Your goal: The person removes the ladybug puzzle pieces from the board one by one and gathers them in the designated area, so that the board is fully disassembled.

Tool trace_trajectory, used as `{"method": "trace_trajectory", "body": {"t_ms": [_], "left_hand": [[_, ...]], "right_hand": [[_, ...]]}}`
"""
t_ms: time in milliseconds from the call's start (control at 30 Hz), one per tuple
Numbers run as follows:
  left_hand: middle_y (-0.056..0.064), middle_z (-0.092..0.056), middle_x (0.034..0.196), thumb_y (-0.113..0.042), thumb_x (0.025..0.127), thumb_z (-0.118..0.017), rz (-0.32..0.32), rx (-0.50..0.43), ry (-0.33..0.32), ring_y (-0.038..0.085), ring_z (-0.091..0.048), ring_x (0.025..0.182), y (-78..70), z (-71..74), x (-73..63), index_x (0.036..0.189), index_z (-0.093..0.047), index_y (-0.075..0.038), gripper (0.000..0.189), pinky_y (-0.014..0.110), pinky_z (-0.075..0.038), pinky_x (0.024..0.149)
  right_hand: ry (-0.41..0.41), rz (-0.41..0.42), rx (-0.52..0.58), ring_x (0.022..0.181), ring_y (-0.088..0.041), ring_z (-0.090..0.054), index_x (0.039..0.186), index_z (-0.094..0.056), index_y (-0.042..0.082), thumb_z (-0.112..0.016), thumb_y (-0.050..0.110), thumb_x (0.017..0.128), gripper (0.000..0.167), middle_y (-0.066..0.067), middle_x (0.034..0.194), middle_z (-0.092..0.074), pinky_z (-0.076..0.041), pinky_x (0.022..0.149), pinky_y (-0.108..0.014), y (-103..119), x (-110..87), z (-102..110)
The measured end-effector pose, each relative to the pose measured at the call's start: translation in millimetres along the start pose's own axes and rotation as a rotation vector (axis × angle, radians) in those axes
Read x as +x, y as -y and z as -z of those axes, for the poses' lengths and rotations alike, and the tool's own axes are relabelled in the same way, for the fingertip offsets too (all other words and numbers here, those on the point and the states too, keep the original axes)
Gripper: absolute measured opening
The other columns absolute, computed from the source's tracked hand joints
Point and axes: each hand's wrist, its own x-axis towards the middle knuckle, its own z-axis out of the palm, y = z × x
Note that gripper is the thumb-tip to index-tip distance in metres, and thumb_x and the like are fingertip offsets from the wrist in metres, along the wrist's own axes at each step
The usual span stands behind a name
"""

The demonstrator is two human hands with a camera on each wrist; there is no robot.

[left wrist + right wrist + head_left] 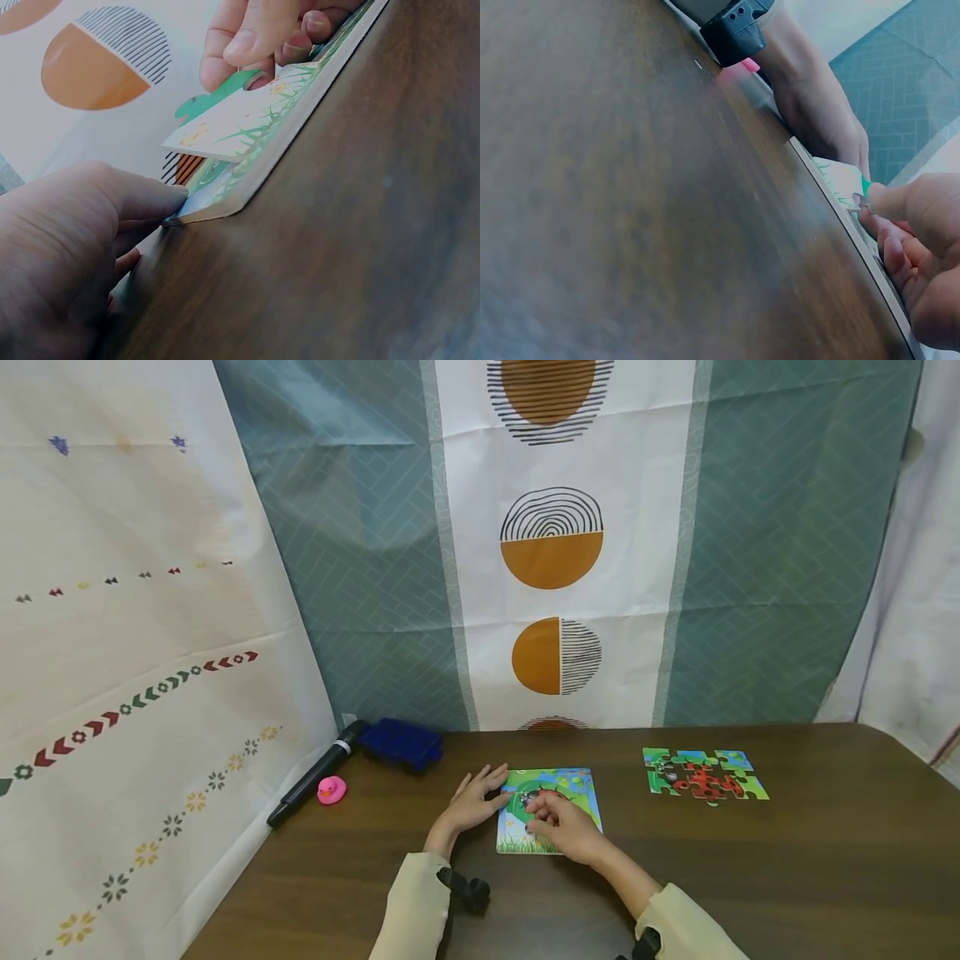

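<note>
A square picture puzzle board (582, 782) with a ladybird on green and blue lies flat before me. My left hand (471, 803) rests at its left side, fingers extended, with the thumb touching the board's near-left corner in the left wrist view. My right hand (566, 829) pinches a puzzle piece (238, 124) between thumb and fingers over the board. That piece is white with a green top edge, grass blades and yellow flowers, and it is tilted, its lower edge close over the board. The right hand covers part of the board's picture.
To the right lies a group of joined puzzle pieces (705, 781) with a red ladybird. A pink rubber duck (332, 790), a thick black marker (318, 774) and a dark blue object (401, 743) sit at the back left. Patterned curtains (360, 568) hang behind the table (750, 868).
</note>
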Motion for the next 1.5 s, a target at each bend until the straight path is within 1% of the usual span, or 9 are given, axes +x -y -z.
{"method": "trace_trajectory", "body": {"t_ms": [200,433,667,867,1000,1167,1300,1400,1500], "left_hand": [[0.012,-0.032,0.159,-0.021,0.100,-0.053,-0.002,-0.022,0.009,0.037,-0.016,0.152,-1.7,-2.5,3.5,0.147,-0.040,0.001,0.053,0.062,0.001,0.121],[0.014,-0.031,0.159,-0.019,0.100,-0.052,0.003,-0.020,0.017,0.039,-0.014,0.151,2.5,1.3,-3.8,0.147,-0.039,0.003,0.053,0.062,0.002,0.121],[0.014,-0.031,0.159,-0.018,0.100,-0.052,0.015,-0.009,0.020,0.039,-0.013,0.152,5.1,5.4,-4.5,0.147,-0.039,0.003,0.053,0.062,0.003,0.121],[0.016,-0.030,0.159,-0.019,0.101,-0.052,-0.018,-0.005,0.035,0.041,-0.013,0.151,2.0,5.7,0.8,0.148,-0.037,0.003,0.054,0.063,0.003,0.120],[0.015,-0.030,0.159,-0.019,0.101,-0.052,-0.009,-0.009,0.026,0.040,-0.013,0.151,2.3,3.0,1.5,0.147,-0.038,0.003,0.054,0.063,0.003,0.121],[0.015,-0.032,0.159,-0.020,0.100,-0.053,-0.013,-0.015,0.010,0.040,-0.014,0.151,2.9,0.5,1.1,0.147,-0.039,0.003,0.054,0.063,0.002,0.121],[0.013,-0.033,0.159,-0.021,0.099,-0.055,0.004,-0.027,-0.007,0.038,-0.015,0.151,4.5,-0.8,-0.3,0.147,-0.041,0.001,0.054,0.061,0.001,0.122],[0.012,-0.034,0.159,-0.020,0.099,-0.056,0.022,-0.044,-0.025,0.037,-0.016,0.152,5.4,-2.6,-0.6,0.146,-0.042,0.000,0.053,0.059,0.001,0.123],[0.012,-0.035,0.158,-0.020,0.098,-0.057,0.022,-0.052,-0.033,0.037,-0.017,0.151,5.7,-4.0,-0.5,0.146,-0.043,0.000,0.053,0.060,0.001,0.122]], "right_hand": [[-0.043,-0.040,-0.027,0.080,-0.014,-0.053,0.111,-0.061,0.004,-0.059,0.014,0.096,0.018,-0.009,0.099,-0.063,-0.046,0.069,-0.026,-1,0.2,4],[-0.001,-0.059,0.038,0.084,-0.016,-0.054,0.112,-0.060,0.002,-0.059,0.017,0.097,0.021,-0.011,0.101,-0.062,-0.047,0.072,-0.027,-3,1.6,-2],[-0.020,-0.098,0.149,0.093,-0.015,-0.058,0.116,-0.062,0.000,-0.062,0.019,0.095,0.028,-0.012,0.106,-0.064,-0.050,0.078,-0.027,-1,3.8,0],[-0.034,-0.128,0.205,0.086,-0.014,-0.060,0.116,-0.061,-0.002,-0.063,0.018,0.094,0.030,-0.013,0.104,-0.066,-0.052,0.072,-0.028,-1,4.0,6],[-0.024,-0.123,0.222,0.082,-0.014,-0.057,0.116,-0.061,-0.003,-0.062,0.018,0.095,0.031,-0.012,0.102,-0.066,-0.052,0.073,-0.027,-2,3.6,9],[-0.039,-0.135,0.310,0.078,-0.011,-0.057,0.119,-0.057,-0.008,-0.058,0.012,0.097,0.030,-0.005,0.094,-0.065,-0.053,0.072,-0.024,-5,3.4,14],[-0.033,-0.134,0.398,0.073,-0.009,-0.060,0.122,-0.056,-0.010,-0.058,0.011,0.097,0.033,0.000,0.089,-0.067,-0.054,0.070,-0.021,-8,4.2,19],[-0.074,-0.136,0.424,0.071,-0.008,-0.063,0.121,-0.058,-0.008,-0.060,0.013,0.095,0.033,0.000,0.088,-0.069,-0.057,0.069,-0.022,-11,2.2,29],[-0.162,-0.161,0.410,0.071,-0.008,-0.063,0.120,-0.060,-0.006,-0.063,0.014,0.094,0.033,0.001,0.087,-0.067,-0.057,0.069,-0.022,-18,-2.8,45]]}}
